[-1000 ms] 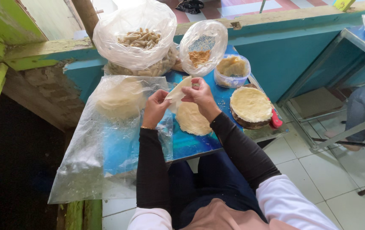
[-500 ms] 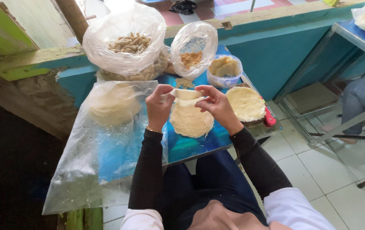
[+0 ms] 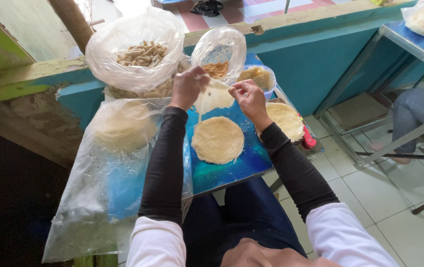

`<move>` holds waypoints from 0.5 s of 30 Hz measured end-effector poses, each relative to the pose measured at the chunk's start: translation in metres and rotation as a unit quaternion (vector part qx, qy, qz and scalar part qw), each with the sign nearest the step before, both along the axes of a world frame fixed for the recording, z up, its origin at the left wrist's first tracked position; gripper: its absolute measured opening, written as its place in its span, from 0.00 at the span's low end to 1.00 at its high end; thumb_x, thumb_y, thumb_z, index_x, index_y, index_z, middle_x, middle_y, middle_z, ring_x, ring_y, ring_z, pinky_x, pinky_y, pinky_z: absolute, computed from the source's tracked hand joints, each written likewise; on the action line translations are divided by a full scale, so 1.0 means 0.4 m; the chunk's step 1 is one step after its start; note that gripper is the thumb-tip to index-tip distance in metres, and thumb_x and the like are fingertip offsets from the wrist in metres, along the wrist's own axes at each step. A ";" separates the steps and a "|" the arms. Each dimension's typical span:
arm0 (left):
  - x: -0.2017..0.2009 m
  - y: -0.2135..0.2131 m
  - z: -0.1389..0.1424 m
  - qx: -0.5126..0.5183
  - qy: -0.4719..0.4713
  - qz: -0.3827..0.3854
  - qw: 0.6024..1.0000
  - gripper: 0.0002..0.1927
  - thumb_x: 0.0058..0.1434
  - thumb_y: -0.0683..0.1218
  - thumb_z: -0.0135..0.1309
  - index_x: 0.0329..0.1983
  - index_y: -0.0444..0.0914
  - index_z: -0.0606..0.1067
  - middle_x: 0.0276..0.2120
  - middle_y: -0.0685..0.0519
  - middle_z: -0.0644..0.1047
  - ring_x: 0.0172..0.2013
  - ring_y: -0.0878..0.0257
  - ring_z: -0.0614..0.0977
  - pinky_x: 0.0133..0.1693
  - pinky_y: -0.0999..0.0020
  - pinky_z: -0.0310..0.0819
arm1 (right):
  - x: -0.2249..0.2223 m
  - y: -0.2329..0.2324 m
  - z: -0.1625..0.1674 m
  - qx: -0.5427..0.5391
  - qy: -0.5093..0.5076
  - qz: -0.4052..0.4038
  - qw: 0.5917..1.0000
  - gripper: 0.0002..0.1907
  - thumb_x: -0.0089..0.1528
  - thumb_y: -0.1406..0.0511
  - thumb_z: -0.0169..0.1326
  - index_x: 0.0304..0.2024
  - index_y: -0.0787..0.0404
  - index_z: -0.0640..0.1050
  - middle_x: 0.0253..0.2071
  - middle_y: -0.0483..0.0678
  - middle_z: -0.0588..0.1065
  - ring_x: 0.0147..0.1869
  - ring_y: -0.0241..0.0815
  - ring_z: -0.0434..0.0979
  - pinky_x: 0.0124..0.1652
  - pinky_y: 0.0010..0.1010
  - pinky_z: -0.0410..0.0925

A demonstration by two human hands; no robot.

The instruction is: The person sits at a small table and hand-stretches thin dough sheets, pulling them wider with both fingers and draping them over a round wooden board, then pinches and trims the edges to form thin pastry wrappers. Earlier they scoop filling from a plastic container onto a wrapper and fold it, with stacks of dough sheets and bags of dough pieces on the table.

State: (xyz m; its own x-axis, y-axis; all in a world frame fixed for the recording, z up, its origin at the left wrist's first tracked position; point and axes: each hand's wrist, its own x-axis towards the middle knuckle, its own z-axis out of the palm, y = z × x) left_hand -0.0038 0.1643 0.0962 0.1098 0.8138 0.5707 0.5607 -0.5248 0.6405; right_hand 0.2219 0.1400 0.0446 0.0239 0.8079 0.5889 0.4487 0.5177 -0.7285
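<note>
My left hand [image 3: 188, 85] and my right hand [image 3: 248, 97] together hold up a thin pale wrapper sheet [image 3: 213, 97] by its top edge, stretched between them above the blue board [image 3: 231, 168]. Below it a round stack of wrappers [image 3: 218, 139] lies flat on the board. A strip of the held sheet hangs down toward that stack. Both arms wear black sleeves.
A clear bag of rolled sticks [image 3: 136, 54] and a bag of brown filling [image 3: 218, 52] stand at the back. A tub of filling [image 3: 257, 76], another wrapper stack [image 3: 285, 119] on the right, and bagged wrappers [image 3: 123, 129] on the left. A seated person's leg [image 3: 412, 111] shows at right.
The wrapper was lifted off the stack and is held higher and farther from me than before. Both hands moved up with it.
</note>
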 end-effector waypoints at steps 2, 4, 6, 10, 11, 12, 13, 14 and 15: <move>-0.030 0.000 0.014 -0.093 -0.043 -0.004 0.995 0.09 0.60 0.50 0.58 0.39 0.41 0.80 0.28 0.51 0.84 0.29 0.60 0.87 0.35 0.64 0.80 | -0.008 -0.005 0.002 -0.015 -0.003 0.017 1.000 0.11 0.64 0.59 0.64 0.41 0.61 0.84 0.39 0.45 0.78 0.37 0.33 0.78 0.39 0.26 0.71; -0.060 -0.006 0.033 -0.077 0.002 0.016 0.997 0.08 0.61 0.49 0.58 0.40 0.42 0.81 0.29 0.51 0.84 0.30 0.60 0.88 0.38 0.65 0.80 | -0.027 -0.011 0.013 -0.007 -0.001 0.048 0.999 0.12 0.64 0.59 0.64 0.44 0.60 0.84 0.39 0.44 0.79 0.38 0.34 0.78 0.41 0.26 0.72; -0.073 -0.014 0.054 -0.056 0.032 0.028 0.997 0.08 0.60 0.48 0.58 0.39 0.42 0.81 0.29 0.50 0.84 0.31 0.59 0.88 0.40 0.63 0.79 | -0.048 -0.018 0.034 -0.034 0.002 0.073 0.997 0.17 0.63 0.57 0.64 0.49 0.59 0.82 0.42 0.45 0.81 0.43 0.34 0.80 0.43 0.27 0.72; -0.036 -0.040 0.085 0.024 0.083 0.035 0.996 0.07 0.59 0.47 0.60 0.38 0.40 0.81 0.31 0.44 0.83 0.34 0.50 0.86 0.40 0.56 0.77 | -0.093 -0.054 0.066 0.054 -0.029 0.150 0.987 0.41 0.53 0.56 0.69 0.64 0.63 0.68 0.54 0.54 0.74 0.55 0.45 0.73 0.45 0.37 0.69; -0.018 -0.047 0.093 0.055 0.100 0.036 0.993 0.07 0.59 0.48 0.61 0.37 0.40 0.81 0.31 0.42 0.83 0.35 0.46 0.85 0.41 0.54 0.77 | -0.109 -0.060 0.069 0.099 -0.043 0.130 0.986 0.42 0.55 0.55 0.69 0.65 0.64 0.67 0.56 0.55 0.73 0.57 0.47 0.72 0.49 0.40 0.68; 0.002 -0.053 0.102 0.061 0.104 0.042 0.992 0.08 0.59 0.48 0.61 0.38 0.40 0.80 0.31 0.42 0.82 0.35 0.46 0.85 0.41 0.53 0.76 | -0.122 -0.063 0.073 0.144 -0.057 0.109 0.982 0.42 0.56 0.55 0.70 0.65 0.64 0.66 0.58 0.56 0.72 0.60 0.49 0.71 0.54 0.42 0.67; 0.023 -0.060 0.111 0.068 0.107 0.047 0.991 0.08 0.60 0.48 0.61 0.39 0.40 0.80 0.31 0.42 0.82 0.36 0.45 0.84 0.41 0.52 0.76 | -0.127 -0.064 0.078 0.188 -0.071 0.087 0.976 0.43 0.57 0.54 0.70 0.66 0.64 0.65 0.60 0.57 0.71 0.62 0.51 0.69 0.58 0.45 0.65; 0.039 -0.068 0.120 0.073 0.110 0.052 0.990 0.09 0.60 0.48 0.61 0.39 0.40 0.79 0.30 0.41 0.82 0.36 0.44 0.84 0.40 0.51 0.76 | -0.126 -0.061 0.083 0.183 -0.090 0.052 0.978 0.37 0.59 0.56 0.68 0.64 0.63 0.68 0.59 0.56 0.73 0.62 0.52 0.71 0.58 0.45 0.66; 0.051 -0.076 0.132 0.080 0.112 0.047 0.989 0.09 0.60 0.48 0.61 0.40 0.40 0.79 0.30 0.41 0.82 0.36 0.44 0.84 0.41 0.51 0.76 | -0.119 -0.054 0.091 0.177 -0.109 0.018 0.978 0.31 0.62 0.57 0.67 0.62 0.61 0.71 0.57 0.55 0.74 0.62 0.52 0.72 0.59 0.45 0.67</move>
